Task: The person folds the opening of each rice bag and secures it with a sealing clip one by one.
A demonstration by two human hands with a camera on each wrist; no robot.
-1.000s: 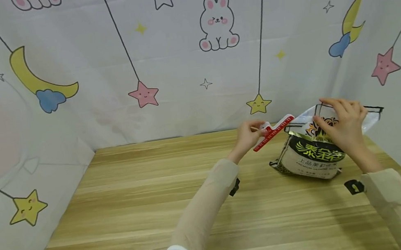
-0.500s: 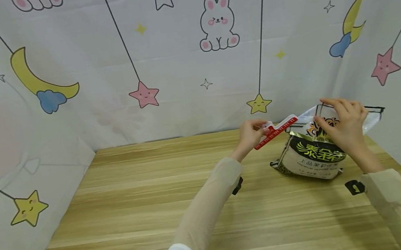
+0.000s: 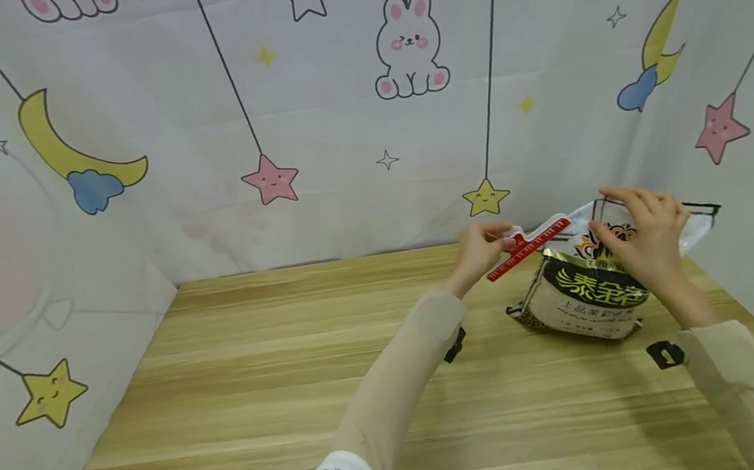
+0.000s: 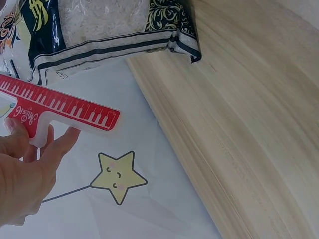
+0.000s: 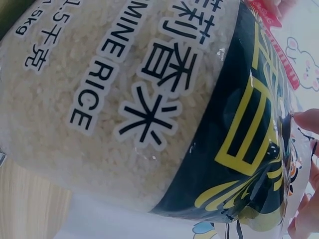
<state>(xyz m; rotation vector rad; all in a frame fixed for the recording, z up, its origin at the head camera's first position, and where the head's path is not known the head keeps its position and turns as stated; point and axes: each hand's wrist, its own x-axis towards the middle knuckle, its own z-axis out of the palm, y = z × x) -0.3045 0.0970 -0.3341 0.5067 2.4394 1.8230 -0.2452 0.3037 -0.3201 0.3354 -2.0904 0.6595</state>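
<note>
A bag of jasmine rice (image 3: 586, 296), clear with a dark label and yellow lettering, stands on the table at the right in the head view. My right hand (image 3: 652, 234) pinches its white upper part, thumb in front and fingers over the top edge. My left hand (image 3: 480, 254) holds a red and white clip (image 3: 530, 247) by its handle, its far end overlapping the bag's left top corner. In the left wrist view, piano-key markings and "Music" show on the clip (image 4: 75, 107). Rice grains fill the bag (image 5: 124, 164) in the right wrist view.
The wooden table (image 3: 262, 388) stretches left and forward of the bag. A white cloth (image 3: 335, 115) printed with stars, moons and a rabbit hangs behind it and along both sides.
My left hand has moved to the right with the clip, bringing the clip's end over the bag's top corner. The right hand and the bag stay about where they were.
</note>
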